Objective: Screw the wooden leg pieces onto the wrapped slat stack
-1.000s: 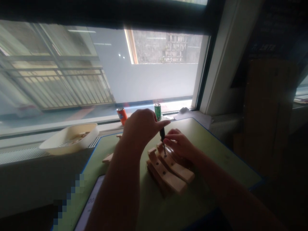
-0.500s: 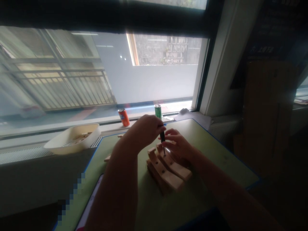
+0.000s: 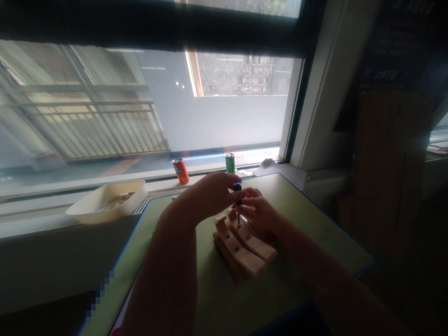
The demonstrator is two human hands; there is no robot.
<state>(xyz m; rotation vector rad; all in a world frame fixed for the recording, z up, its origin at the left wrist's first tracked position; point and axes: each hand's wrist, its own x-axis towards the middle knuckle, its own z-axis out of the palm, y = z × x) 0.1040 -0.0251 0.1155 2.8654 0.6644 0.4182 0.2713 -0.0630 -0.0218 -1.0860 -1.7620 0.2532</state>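
A screwdriver (image 3: 238, 187) with a dark handle and blue top stands nearly upright, with my left hand (image 3: 224, 189) closed on its handle. Its metal shaft points down into a hole in the right one of two curved wooden pieces (image 3: 259, 245). My right hand (image 3: 257, 207) pinches the screwdriver lower down, fingertips near the bottom of the handle. Beside that piece lies the left wooden piece (image 3: 245, 258), showing two dark holes. Both rest on more wood underneath, partly in shadow. Whether a screw sits under the tip is too small to tell.
The green table (image 3: 224, 303) has a blue edge. A cream plastic basin (image 3: 105, 205) with small parts stands at left by the window. An orange can (image 3: 180, 171) and a green can (image 3: 230, 163) are on the sill. Cardboard (image 3: 392, 177) leans at right.
My left hand has turned and dropped slightly on the screwdriver handle, its wrist lower, so the blue top shows more. The right hand and the wooden pieces have hardly moved.
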